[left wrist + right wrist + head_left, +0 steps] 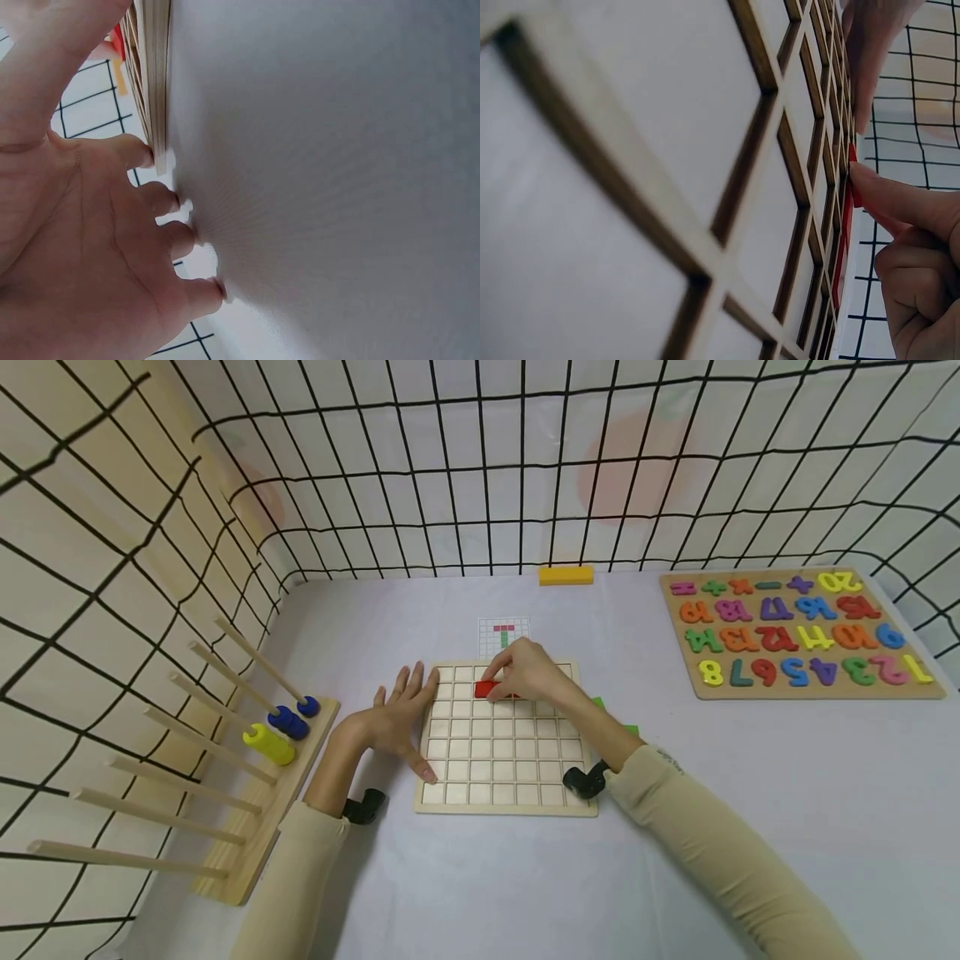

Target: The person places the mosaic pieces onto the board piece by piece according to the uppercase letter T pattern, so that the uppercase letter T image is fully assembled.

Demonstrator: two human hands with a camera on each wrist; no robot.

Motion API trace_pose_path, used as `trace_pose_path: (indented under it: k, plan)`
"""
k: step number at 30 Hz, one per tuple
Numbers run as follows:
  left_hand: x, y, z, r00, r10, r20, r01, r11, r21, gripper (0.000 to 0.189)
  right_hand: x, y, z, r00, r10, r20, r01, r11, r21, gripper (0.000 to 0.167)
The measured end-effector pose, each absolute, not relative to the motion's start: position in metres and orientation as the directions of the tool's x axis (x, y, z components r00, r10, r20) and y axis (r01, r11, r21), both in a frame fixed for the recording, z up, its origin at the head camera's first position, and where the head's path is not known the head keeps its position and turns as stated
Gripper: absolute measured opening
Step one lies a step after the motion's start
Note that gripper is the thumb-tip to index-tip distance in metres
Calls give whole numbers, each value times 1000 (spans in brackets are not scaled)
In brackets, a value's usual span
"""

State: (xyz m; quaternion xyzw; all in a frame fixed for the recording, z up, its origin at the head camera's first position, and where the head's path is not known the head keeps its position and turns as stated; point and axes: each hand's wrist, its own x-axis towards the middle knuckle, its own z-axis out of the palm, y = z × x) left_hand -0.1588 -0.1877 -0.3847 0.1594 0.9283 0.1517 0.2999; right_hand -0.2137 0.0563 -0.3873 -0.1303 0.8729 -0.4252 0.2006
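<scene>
A wooden grid board (483, 749) with square cells lies flat on the white table. My right hand (528, 670) pinches a small red square tile (483, 690) between thumb and fingertips over the board's upper rows. In the right wrist view that tile (855, 180) stands tilted at the grid, and more red (842, 259) lies low in the cells beside it. My left hand (397, 718) is spread at the board's left edge, with its thumb by the lower left cells. In the left wrist view, its fingertips (214, 292) rest on the tablecloth along the board's side (154, 82).
A pattern card (491, 639) with a red and green T lies behind the board. Green pieces (598, 702) show beside my right forearm. A bead rack (288, 793) stands left, a number puzzle (806, 687) right, a yellow block (566, 577) at the back by the black wire mesh (522, 468).
</scene>
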Motion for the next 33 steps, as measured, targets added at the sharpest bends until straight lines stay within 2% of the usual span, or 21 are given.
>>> trace_pose_path:
  k: [12, 22, 33]
  plan:
    - [-159, -187, -386, -770, 395, -502, 218, 901, 374, 161, -214, 58, -389, -894, -395, -210, -99, 633, -768, 25]
    - [-160, -185, -386, -765, 405, -501, 223, 896, 384, 161, -215, 65, -387, -862, -448, -237, -109, 620, -777, 33]
    - [-161, -185, -388, -768, 404, -498, 224, 897, 382, 162, -210, 124, -372, -854, -456, -249, -110, 627, -771, 31]
